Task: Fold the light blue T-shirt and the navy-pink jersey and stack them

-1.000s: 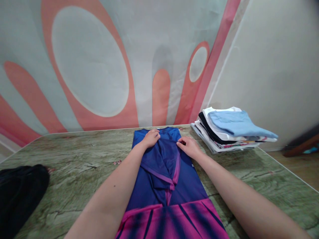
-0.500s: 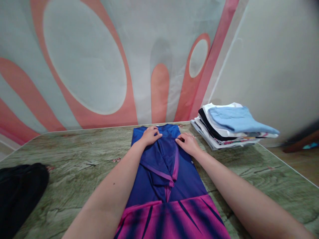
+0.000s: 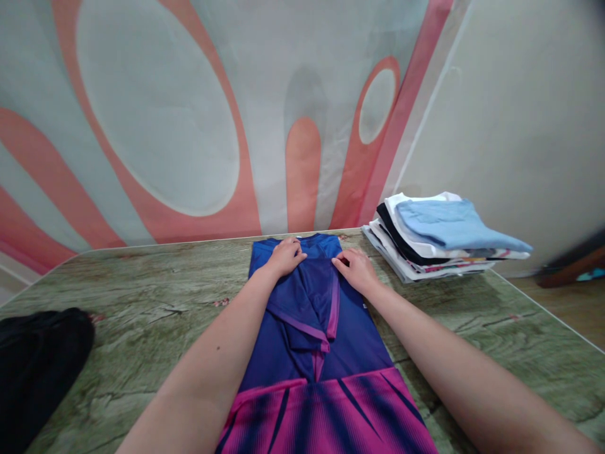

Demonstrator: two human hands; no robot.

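Observation:
A blue, purple and pink sports shirt (image 3: 350, 334) lies lengthwise in front of me, its sides folded inward and its blue collar end towards the wall. On its upper part is a folded flap with pink-purple edging. My left hand (image 3: 285, 257) is closed with fingers curled at the left of this flap's top edge. At the right end of the same edge, my right hand (image 3: 355, 267) pinches the cloth between thumb and fingers. The curled fingers of both hands are partly hidden. A pink, dark-striped band of the shirt reaches down between my forearms.
To the right stands a stack of folded clothes (image 3: 425, 271), with a light blue garment (image 3: 454, 224) on top. A black cloth item (image 3: 42, 359) lies at the left. The wood-patterned table (image 3: 142, 284) ends against a patterned wall covering (image 3: 269, 208).
Both hands stay at nearly the same spots on the shirt. The view has shifted very slightly; nothing else visibly differs.

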